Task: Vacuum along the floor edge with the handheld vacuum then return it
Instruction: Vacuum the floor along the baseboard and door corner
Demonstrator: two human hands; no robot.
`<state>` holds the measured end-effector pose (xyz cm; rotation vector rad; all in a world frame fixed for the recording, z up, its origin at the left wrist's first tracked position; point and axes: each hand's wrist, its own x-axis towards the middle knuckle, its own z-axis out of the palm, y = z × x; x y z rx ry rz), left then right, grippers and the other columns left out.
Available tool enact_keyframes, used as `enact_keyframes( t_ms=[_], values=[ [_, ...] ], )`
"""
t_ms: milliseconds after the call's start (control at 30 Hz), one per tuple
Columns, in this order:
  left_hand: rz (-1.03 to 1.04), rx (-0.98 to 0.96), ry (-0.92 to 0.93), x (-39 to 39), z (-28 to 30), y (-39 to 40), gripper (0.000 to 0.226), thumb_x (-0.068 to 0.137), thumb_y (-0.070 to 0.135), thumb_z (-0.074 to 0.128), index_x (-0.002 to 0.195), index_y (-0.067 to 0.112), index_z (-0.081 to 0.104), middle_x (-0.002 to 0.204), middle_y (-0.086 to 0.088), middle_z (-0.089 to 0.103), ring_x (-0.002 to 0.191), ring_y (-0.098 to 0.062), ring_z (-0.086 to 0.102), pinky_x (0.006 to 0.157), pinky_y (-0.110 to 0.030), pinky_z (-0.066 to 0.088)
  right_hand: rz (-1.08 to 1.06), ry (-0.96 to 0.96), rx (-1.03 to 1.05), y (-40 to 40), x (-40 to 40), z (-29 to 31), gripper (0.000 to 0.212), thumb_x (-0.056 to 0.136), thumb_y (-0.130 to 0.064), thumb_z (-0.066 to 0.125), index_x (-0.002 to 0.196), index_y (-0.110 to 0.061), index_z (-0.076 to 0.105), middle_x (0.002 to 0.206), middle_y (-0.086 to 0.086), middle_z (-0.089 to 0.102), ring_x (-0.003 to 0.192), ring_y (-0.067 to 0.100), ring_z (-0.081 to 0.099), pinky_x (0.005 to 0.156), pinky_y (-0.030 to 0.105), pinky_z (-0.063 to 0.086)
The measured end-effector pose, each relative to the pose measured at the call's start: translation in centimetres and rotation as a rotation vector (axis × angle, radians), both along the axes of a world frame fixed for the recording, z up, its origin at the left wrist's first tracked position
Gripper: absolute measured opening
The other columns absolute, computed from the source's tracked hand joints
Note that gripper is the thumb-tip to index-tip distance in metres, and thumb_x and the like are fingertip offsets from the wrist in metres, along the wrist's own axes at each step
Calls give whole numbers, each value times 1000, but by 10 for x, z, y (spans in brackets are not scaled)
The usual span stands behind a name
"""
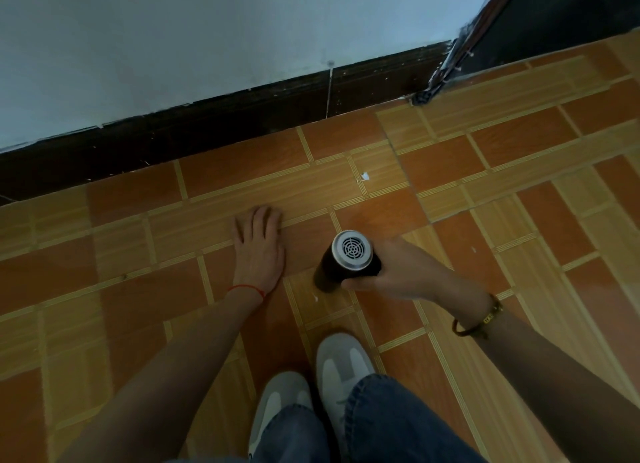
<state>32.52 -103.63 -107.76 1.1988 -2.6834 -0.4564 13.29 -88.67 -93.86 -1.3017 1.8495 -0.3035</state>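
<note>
Left hand [259, 244]: open, fingers spread, palm flat on the tiled floor [519, 171], holding nothing. Handheld vacuum [346, 260]: just right of it, gripped around the dark barrel by the right hand [401, 272]; long axis near upright, grilled end facing up, nozzle end down towards the floor. Baseboard [225, 126]: well ahead of both hands, running left to right; white speck [364, 176] between.

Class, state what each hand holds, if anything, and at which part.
The right hand grips the handheld vacuum around its dark body, just below the vented end. The left hand holds nothing, resting flat on the floor.
</note>
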Motion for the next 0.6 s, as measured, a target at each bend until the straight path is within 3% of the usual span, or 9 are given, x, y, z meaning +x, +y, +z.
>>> enact_keyframes(
  t_ms=[200,333,367,500,600],
  values=[
    [21,-1,-4,4,1,-4,45,96,17,41,141,12,41,147,-15,40,143,-31,27,117,-66,15,57,-63,48,-3,7,0,56,77,-52,73,125,-28,56,110,-9,67,99,8,61,86,33,53],
    [27,-13,11,2,2,-6,46,95,16,43,140,11,41,146,-15,40,142,-32,29,117,-66,14,14,-135,102,-8,2,-2,45,79,-48,73,115,-25,58,78,0,71,58,9,65,56,25,53],
    [32,-12,13,1,2,-7,47,94,16,44,140,12,41,146,-15,40,142,-32,28,117,-66,14,-34,-149,95,-9,0,-2,44,79,-47,73,115,-25,58,75,1,70,56,11,65,53,25,53],
    [69,-11,-5,-7,5,-12,50,92,18,41,141,10,41,146,-16,40,141,-34,30,118,-64,13,-215,91,-93,-17,-8,-9,56,78,-55,70,124,-26,56,101,-9,68,91,7,63,76,30,53],
    [103,-3,-6,-16,7,-18,50,92,21,36,140,9,42,146,-18,41,141,-35,32,118,-64,13,-308,145,-146,-24,-12,-13,59,77,-58,70,124,-25,56,104,-10,68,97,13,62,78,33,53]
  ],
)
